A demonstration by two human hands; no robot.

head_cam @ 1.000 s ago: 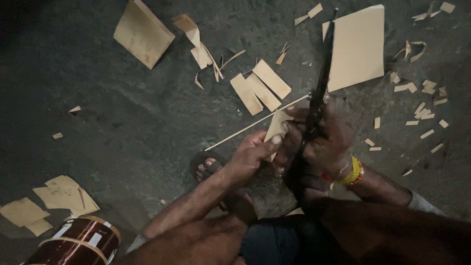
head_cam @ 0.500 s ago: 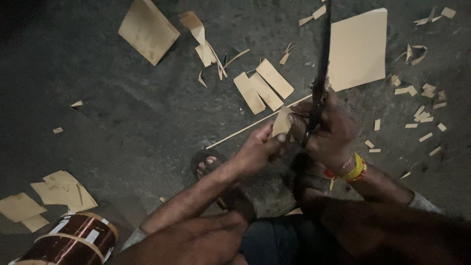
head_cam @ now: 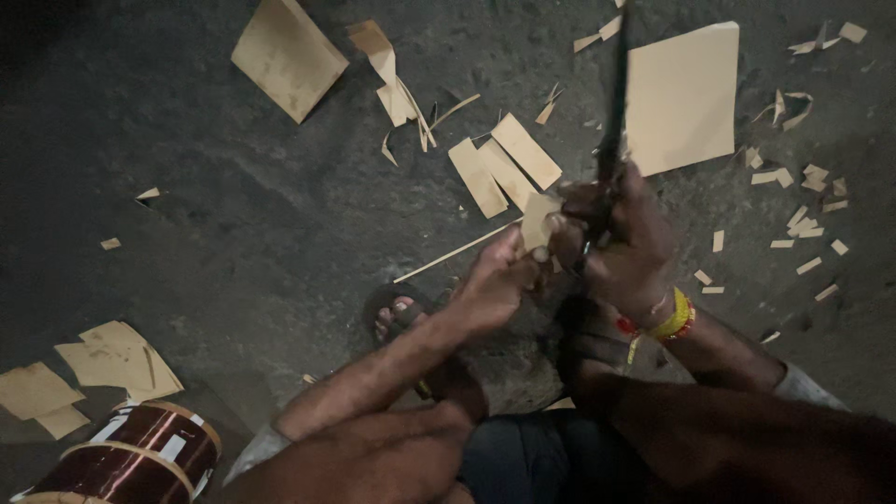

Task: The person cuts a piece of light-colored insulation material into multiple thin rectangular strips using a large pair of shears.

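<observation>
A: Item in hand?
B: A small tan card piece (head_cam: 539,220), held upright just above the floor (head_cam: 233,215), between the two hands at centre frame.

A: Left hand (head_cam: 495,285) status?
B: Its grip is together, clamped on the lower edge of the card piece with thumb and fingertips.

A: Right hand (head_cam: 623,245) status?
B: Its grip is clamped round the handle of a long dark blade (head_cam: 612,121), which stands nearly upright and reaches to the top edge of the view. The blade edge sits just beside the card piece; contact cannot be told. A yellow and red bangle (head_cam: 670,322) sits on the wrist.

A: Adjacent items?
B: A thin tan strip (head_cam: 448,257) lies on the floor just left of the hands. Three cut rectangles (head_cam: 504,168) lie just beyond. A large card sheet (head_cam: 683,93) lies behind the blade, a second sheet (head_cam: 287,56) at upper left.

A: Outer zone?
B: Small offcuts (head_cam: 803,219) lie scattered at right. A sandalled foot (head_cam: 397,315) rests below the left hand. A copper wire spool (head_cam: 126,462) stands at lower left, beside torn card pieces (head_cam: 117,359).
</observation>
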